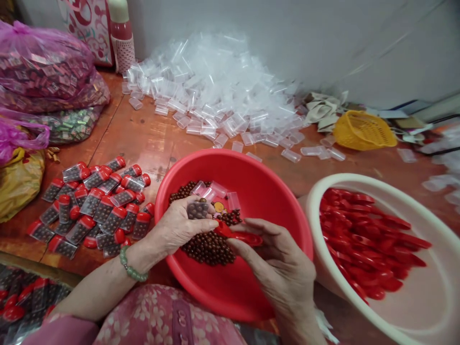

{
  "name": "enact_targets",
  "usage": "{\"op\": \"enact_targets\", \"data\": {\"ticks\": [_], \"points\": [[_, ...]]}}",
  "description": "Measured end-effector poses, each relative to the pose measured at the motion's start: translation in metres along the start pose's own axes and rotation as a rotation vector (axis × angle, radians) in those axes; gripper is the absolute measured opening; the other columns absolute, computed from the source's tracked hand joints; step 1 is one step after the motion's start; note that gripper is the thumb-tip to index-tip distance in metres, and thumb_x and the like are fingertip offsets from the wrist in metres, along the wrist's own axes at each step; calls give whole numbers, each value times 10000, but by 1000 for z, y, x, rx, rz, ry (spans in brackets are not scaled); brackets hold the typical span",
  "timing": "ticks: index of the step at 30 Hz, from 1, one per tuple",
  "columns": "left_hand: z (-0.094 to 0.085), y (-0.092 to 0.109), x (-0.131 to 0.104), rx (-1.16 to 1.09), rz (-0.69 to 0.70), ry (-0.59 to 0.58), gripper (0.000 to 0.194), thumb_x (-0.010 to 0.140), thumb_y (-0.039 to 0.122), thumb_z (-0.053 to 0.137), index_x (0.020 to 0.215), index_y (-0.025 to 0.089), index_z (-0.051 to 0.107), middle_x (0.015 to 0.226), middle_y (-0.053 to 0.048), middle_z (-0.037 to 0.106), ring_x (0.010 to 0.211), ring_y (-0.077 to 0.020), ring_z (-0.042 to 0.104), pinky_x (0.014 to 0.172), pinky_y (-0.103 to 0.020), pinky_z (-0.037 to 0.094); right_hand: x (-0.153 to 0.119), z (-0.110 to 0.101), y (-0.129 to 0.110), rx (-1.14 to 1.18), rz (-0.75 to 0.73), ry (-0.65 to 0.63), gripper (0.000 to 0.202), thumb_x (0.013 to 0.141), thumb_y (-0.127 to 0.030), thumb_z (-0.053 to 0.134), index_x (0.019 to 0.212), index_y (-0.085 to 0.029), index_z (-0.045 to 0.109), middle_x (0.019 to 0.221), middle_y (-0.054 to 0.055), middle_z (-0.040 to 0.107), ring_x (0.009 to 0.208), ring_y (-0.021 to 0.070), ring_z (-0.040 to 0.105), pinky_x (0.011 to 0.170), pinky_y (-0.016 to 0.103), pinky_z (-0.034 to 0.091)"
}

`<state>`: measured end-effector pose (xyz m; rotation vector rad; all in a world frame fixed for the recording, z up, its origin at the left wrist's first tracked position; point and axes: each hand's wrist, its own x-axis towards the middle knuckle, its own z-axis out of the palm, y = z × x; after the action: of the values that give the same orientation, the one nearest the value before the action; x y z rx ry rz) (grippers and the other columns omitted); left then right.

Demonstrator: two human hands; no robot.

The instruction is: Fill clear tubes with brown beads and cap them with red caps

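My left hand [179, 219] is closed around a clear plastic tube [198, 209] that has dark brown balls inside. Between the thumb and fingers of my right hand [278, 261] is a red plastic cap [247, 238], long and spoon-like in shape; its near end almost meets the tube, and I cannot tell if they touch. Both hands are over a red basin [283, 201]. Small brown balls [208, 249] lie in the basin, along with several empty clear tubes [233, 200] and a small yellow piece [218, 207].
A cream basin [390, 184] of red caps [370, 239] stands at the right. Filled, capped tubes [104, 208] lie at the left. Behind is a heap of clear tubes [215, 81]. A yellow basket [362, 130], pink bags [46, 62] and a bottle [121, 33] stand around.
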<state>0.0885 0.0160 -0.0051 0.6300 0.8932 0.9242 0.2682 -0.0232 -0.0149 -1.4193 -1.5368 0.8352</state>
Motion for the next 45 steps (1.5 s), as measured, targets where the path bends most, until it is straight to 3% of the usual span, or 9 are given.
{"op": "enact_targets", "data": {"ticks": [6, 10, 15, 19, 25, 32, 36, 39, 45], "points": [[0, 1, -2, -28, -23, -73, 235, 631, 175, 778, 783, 136, 603, 691, 46, 555, 638, -64, 489, 682, -222, 386, 7, 4, 2, -293, -422, -52, 390, 776, -202, 742, 1155, -255, 663, 954, 43, 768, 746, 189, 737, 709, 276, 619], [-2, -1, -1, -133, -31, -126, 269, 619, 202, 815, 792, 130, 621, 710, 34, 576, 646, -63, 514, 695, -221, 411, 12, 9, -6, -384, -585, -162, 532, 854, -135, 635, 1363, -249, 531, 1079, 72, 740, 861, 189, 733, 797, 277, 609], [-10, 2, -5, -253, 14, -216, 285, 671, 309, 813, 852, 146, 665, 830, -10, 616, 739, -90, 572, 739, -231, 449, 12, 8, -17, -323, -529, -145, 569, 865, -72, 572, 1392, -274, 498, 1104, 85, 708, 952, 184, 696, 808, 295, 604], [-20, 9, -9, -86, 93, -288, 250, 757, 338, 753, 922, 166, 678, 878, -28, 638, 825, -106, 595, 801, -231, 449, 12, -2, -14, -216, -395, -150, 549, 858, -92, 593, 1355, -317, 535, 1090, 50, 705, 919, 172, 689, 806, 302, 588], [-21, 20, 0, 149, 115, -329, 254, 796, 352, 704, 997, 195, 696, 907, -32, 664, 855, -131, 607, 807, -261, 462, 12, -7, -6, -83, -161, -7, 430, 877, -189, 605, 1271, -359, 602, 1118, 5, 706, 952, 178, 687, 866, 352, 567], [-14, 26, 9, 260, 121, -322, 197, 797, 179, 684, 993, 186, 700, 927, -17, 677, 901, -122, 613, 902, -271, 440, 18, -3, -12, -12, -173, 1, 432, 868, -177, 621, 1263, -352, 611, 1129, 6, 708, 895, 160, 687, 856, 340, 562], [-18, 18, 11, 45, -27, -460, 334, 770, 195, 725, 1098, 186, 666, 959, -48, 675, 903, -133, 630, 857, -274, 484, 22, -6, -13, -8, -196, 30, 449, 877, -185, 614, 1288, -363, 586, 1086, -7, 718, 875, 152, 685, 831, 323, 563], [-20, 11, 13, -65, -21, -489, 362, 783, 210, 721, 1136, 182, 650, 1033, -80, 676, 935, -153, 643, 873, -300, 499, 30, -10, -17, -15, -244, 4, 452, 878, -174, 610, 1285, -369, 587, 1127, -11, 708, 962, 162, 675, 885, 330, 546], [-18, 7, 12, -5, -42, -487, 373, 793, 258, 722, 1153, 186, 652, 1172, -102, 674, 1019, -182, 652, 944, -327, 484, 56, -9, -35, -96, -393, -123, 425, 873, -140, 607, 1264, -306, 612, 1074, 11, 716, 953, 144, 661, 869, 290, 532]]}}
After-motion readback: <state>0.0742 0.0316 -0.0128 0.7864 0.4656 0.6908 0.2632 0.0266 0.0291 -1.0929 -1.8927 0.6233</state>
